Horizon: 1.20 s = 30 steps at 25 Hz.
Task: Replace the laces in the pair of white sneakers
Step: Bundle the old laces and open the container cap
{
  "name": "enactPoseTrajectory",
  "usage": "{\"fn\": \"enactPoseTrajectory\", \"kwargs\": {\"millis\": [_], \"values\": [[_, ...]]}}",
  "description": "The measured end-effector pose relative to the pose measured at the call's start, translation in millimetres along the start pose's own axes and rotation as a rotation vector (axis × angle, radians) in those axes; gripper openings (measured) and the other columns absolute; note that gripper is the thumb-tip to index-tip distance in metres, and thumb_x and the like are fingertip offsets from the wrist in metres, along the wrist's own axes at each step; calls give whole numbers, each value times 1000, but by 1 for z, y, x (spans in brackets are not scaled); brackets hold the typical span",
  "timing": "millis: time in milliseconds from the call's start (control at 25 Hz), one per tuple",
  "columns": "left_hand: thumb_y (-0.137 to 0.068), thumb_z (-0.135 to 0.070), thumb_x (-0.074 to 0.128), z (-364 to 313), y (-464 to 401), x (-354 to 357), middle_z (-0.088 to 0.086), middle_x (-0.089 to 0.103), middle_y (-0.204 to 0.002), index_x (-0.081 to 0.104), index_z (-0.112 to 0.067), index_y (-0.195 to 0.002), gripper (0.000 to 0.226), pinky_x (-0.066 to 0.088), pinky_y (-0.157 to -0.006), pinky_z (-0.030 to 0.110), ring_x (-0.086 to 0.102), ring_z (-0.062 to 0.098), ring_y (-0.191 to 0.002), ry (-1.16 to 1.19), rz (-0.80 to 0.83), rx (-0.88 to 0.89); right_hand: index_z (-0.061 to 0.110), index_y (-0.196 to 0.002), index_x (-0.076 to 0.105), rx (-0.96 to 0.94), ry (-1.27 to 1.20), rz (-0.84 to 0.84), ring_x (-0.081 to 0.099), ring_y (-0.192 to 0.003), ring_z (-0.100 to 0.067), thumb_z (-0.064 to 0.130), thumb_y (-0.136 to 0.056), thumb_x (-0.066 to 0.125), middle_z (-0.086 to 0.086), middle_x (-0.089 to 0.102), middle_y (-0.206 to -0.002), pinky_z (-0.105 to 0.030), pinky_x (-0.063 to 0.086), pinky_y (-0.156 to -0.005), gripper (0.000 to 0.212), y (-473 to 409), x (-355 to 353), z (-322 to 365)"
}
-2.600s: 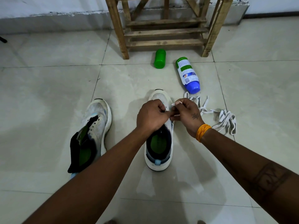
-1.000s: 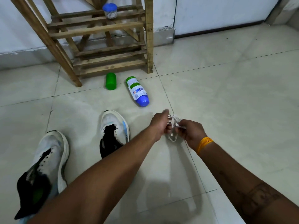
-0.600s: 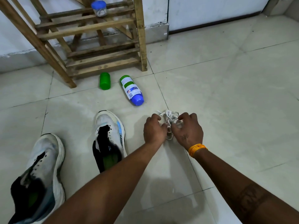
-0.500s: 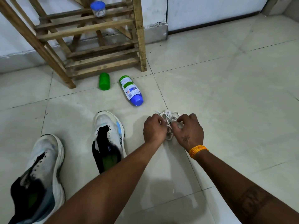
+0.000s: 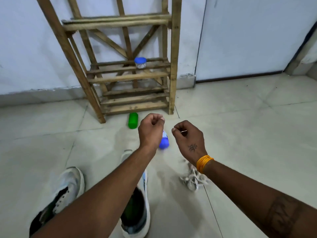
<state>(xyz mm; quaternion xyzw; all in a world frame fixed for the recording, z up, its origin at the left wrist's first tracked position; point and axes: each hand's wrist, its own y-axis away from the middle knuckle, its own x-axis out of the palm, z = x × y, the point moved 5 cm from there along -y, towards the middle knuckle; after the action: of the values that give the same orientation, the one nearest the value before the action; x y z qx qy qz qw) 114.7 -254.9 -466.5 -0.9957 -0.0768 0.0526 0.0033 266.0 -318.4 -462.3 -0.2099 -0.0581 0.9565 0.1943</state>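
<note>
Two white sneakers without laces lie on the tiled floor. One sneaker is at the lower left. The other sneaker is partly hidden under my left forearm. A blurred bundle of white laces lies just below my right wrist. My left hand and my right hand are raised side by side above the floor with their fingers curled. A thin white sliver, apparently a lace end, shows pinched between finger and thumb of each hand.
A wooden rack stands against the wall ahead, with a small blue-lidded jar on a shelf. A green cap and a blue-ended bottle lie on the floor in front of it. Bare tiles stretch to the right.
Both hands have risen from the lace bundle on the floor and moved apart. The view has tilted up towards the rack, and the bundle now lies lower in view, blurred.
</note>
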Motion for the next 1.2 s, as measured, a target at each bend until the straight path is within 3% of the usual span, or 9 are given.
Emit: {"fn": "enactPoseTrajectory", "kwargs": {"millis": [160, 560, 640, 800, 920, 1000, 1080, 1200], "values": [[-85, -29, 70, -47, -59, -30, -9, 73, -79, 72, -28, -80, 6, 57, -77, 36, 71, 17, -81, 38, -49, 43, 21, -92, 67, -74, -90, 40, 65, -81, -4, 24, -91, 70, 11, 71, -88, -23, 53, -77, 4, -59, 38, 59], [-89, -30, 68, -68, -204, -66, -8, 73, -81, 74, -25, -84, 10, 57, -83, 38, 67, 17, -81, -31, -60, -9, 19, -104, 66, -136, -34, 26, 68, -86, -9, 23, -87, 74, 4, 71, -94, -40, 58, -87, 19, -185, 103, 103], [-91, -22, 69, -71, -235, -65, -5, 73, -89, 74, -24, -95, 7, 56, -83, 35, 67, 19, -86, -34, -55, 7, 23, -108, 67, -135, -53, 1, 70, -90, -12, 27, -85, 75, 4, 72, -98, -41, 58, -89, 24, -217, 115, 105], [-88, 5, 62, -86, -295, -47, -1, 63, -138, 58, -17, -142, 59, 54, -98, 30, 62, 9, -110, -91, 61, 28, 23, -130, 61, -174, 50, 62, 60, -118, -16, 26, -85, 78, 0, 65, -128, -33, 49, -101, 48, -280, 137, 115], [-88, 4, 57, -94, -336, -31, 0, 54, -149, 44, -17, -153, 69, 51, -107, 42, 57, 15, -125, -138, 119, -18, 23, -145, 48, -149, 148, 171, 51, -131, -24, 22, -85, 77, -5, 52, -145, -26, 38, -101, 66, -326, 151, 120], [-88, -3, 57, -96, -356, -20, 4, 61, -140, 56, -16, -144, 57, 51, -105, 44, 61, 22, -122, -190, 183, -67, 19, -152, 40, -96, 189, 289, 49, -132, -26, 17, -88, 76, -8, 47, -150, -22, 35, -98, 74, -345, 164, 119], [-89, -2, 54, -97, -365, -8, 12, 74, -117, 71, -13, -119, 36, 54, -88, 34, 67, 23, -100, -264, 259, -76, 19, -154, 39, -28, 223, 403, 55, -121, -24, 12, -92, 71, -10, 53, -145, -23, 41, -94, 70, -357, 177, 114], [-93, 3, 53, -99, -364, -2, 4, 73, -99, 73, -14, -109, 31, 51, -82, 29, 66, 17, -91, -258, 288, -73, 22, -153, 42, -22, 244, 448, 56, -122, -23, 13, -95, 66, -5, 55, -142, -26, 43, -103, 63, -372, 186, 108]]}}
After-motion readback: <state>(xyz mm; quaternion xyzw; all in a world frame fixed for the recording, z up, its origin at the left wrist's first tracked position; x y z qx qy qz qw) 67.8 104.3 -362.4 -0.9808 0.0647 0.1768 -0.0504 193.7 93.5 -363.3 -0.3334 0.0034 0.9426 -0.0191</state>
